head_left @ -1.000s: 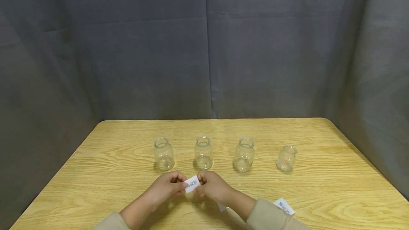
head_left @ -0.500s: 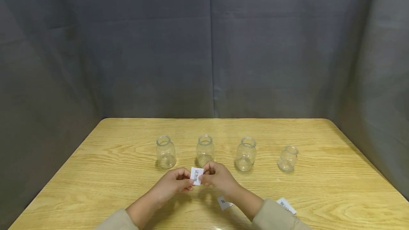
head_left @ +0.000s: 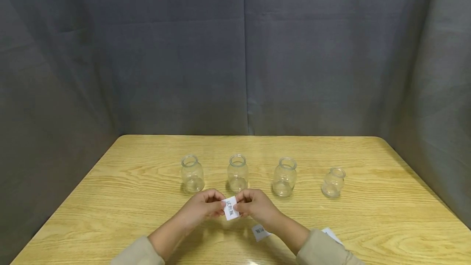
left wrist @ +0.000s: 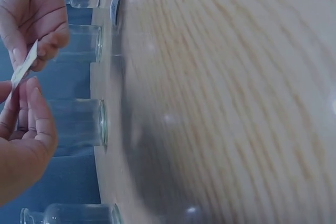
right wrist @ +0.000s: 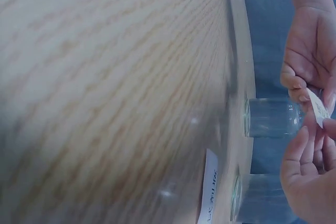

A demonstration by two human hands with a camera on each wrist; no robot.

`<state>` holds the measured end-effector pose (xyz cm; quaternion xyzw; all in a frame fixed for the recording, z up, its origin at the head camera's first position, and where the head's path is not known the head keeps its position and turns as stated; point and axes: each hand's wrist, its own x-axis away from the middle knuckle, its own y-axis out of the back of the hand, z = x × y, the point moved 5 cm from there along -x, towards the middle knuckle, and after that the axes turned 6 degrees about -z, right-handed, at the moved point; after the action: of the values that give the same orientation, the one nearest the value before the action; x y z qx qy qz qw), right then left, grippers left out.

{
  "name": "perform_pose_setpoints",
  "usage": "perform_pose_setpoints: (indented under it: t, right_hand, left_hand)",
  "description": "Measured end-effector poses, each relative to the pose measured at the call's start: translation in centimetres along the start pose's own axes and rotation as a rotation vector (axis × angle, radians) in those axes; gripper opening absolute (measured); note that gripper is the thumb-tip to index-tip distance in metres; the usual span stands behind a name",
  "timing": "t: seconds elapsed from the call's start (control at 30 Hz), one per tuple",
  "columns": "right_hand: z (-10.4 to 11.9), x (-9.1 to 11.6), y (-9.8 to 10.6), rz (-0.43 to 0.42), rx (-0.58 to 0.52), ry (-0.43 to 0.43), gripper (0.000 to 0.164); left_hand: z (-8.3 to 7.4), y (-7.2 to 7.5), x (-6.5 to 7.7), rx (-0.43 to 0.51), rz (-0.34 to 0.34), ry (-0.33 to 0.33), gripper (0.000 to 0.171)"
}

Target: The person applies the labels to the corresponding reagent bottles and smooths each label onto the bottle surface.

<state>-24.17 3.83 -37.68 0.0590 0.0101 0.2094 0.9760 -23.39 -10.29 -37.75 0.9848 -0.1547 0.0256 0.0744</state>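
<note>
Label is what I watch from my distant seat: it is tilted, up off the table, between both hands and in front of the jars. Going left to right, the left hand pinches one side, thumb and fingers together on the paper. Behind stand the first jar, well in from the table's left edge, and the second jar. The right hand clamps the label's other side. Beyond come a second label, partly under that wrist, the third jar, a third label half behind the sleeve, and the smaller fourth jar, nearest the table's right edge.

I judge it early: one label is lifted, two lie on the table, and I see none on any jar. Whether its backing is off, I cannot tell.

The held label reads 试剂瓶, "reagent bottle"; the second seems to end in 瓶; the third is too covered to read. I see no brands.
</note>
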Motion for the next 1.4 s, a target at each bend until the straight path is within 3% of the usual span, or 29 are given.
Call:
perform_pose_setpoints:
  t: [0.17,0.47,0.87,1.23,1.4]
  right_hand:
    - [0.3,0.0,-0.2,0.024,-0.003,-0.001,0.015]
    - [1.2,0.0,-0.2,0.059,-0.026,0.028,0.015]
    - [2.5,0.0,0.1,0.05,-0.045,0.061,0.02]
    - [2.6,0.1,0.7,0.146,0.037,0.084,0.018]
    - [2.7,-0.4,0.7,0.146,0.03,0.084,0.018]
  left_hand:
    - [-0.5,0.3,-0.1,-0.034,-0.006,-0.02,0.02]
    - [-1.4,0.5,0.0,0.006,-0.027,-0.047,0.017]
    - [-1.8,0.4,0.3,0.035,0.029,-0.059,0.018]
    - [-2.1,0.3,0.1,0.043,0.1,-0.075,0.023]
    - [-2.0,0.7,-0.2,0.05,0.079,-0.077,0.023]
